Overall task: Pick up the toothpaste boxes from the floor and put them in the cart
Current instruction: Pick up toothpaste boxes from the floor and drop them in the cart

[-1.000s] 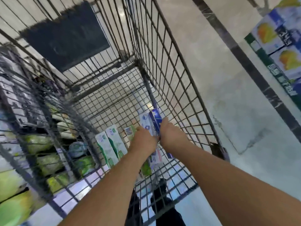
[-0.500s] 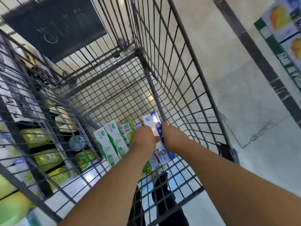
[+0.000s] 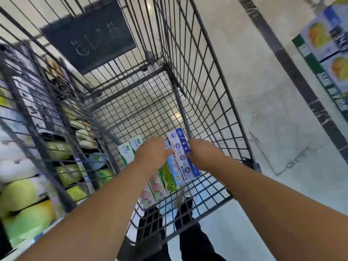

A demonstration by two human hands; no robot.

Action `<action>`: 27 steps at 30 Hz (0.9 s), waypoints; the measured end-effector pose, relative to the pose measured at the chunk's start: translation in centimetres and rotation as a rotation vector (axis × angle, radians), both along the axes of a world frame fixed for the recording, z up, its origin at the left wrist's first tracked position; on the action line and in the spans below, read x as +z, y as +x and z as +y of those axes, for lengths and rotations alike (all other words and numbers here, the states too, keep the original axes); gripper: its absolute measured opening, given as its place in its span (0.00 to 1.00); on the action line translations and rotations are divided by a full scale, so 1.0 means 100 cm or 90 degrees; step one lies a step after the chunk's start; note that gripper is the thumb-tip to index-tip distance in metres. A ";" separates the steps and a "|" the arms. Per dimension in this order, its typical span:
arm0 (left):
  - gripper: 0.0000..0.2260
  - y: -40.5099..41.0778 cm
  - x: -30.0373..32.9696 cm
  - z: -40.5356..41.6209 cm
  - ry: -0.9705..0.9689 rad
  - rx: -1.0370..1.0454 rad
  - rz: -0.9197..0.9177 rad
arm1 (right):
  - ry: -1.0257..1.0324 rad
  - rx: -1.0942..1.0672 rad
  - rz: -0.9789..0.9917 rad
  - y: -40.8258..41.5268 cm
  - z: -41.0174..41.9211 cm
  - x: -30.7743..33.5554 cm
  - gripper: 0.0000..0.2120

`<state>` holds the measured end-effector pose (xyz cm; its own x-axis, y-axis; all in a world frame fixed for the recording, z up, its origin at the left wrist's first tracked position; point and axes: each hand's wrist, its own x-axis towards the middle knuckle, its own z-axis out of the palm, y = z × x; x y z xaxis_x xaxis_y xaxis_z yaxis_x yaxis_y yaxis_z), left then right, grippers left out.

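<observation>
Toothpaste boxes rowed on cart floor, both hands beside them

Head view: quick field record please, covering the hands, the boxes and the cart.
left hand: inside the cart, resting on the row of boxes, fingers fairly straight
right hand: against the blue box; grip unclear
boxes: green and white boxes at the row's left, blue ones at its right
cart: wire mesh, boxes lie on its floor
</observation>
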<state>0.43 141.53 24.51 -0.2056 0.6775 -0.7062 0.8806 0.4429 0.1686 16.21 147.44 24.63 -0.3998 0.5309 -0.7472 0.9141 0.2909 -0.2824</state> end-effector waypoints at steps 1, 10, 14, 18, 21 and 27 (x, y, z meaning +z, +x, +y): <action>0.19 -0.008 0.017 0.001 0.011 -0.003 -0.013 | 0.006 0.011 0.011 -0.002 0.001 0.017 0.14; 0.37 -0.065 0.226 0.018 0.049 -0.054 0.009 | 0.179 0.152 0.091 -0.015 0.039 0.231 0.35; 0.45 -0.083 0.327 0.003 0.132 -0.094 0.105 | 0.292 0.227 0.139 -0.021 0.052 0.324 0.42; 0.44 -0.091 0.399 -0.027 0.166 -0.128 0.223 | 0.358 0.283 0.161 -0.027 0.051 0.386 0.48; 0.44 -0.090 0.435 -0.048 0.170 -0.114 0.260 | 0.378 0.292 0.166 -0.027 0.043 0.418 0.50; 0.48 -0.076 0.470 -0.087 0.185 -0.088 0.293 | 0.401 0.307 0.180 -0.027 0.008 0.455 0.50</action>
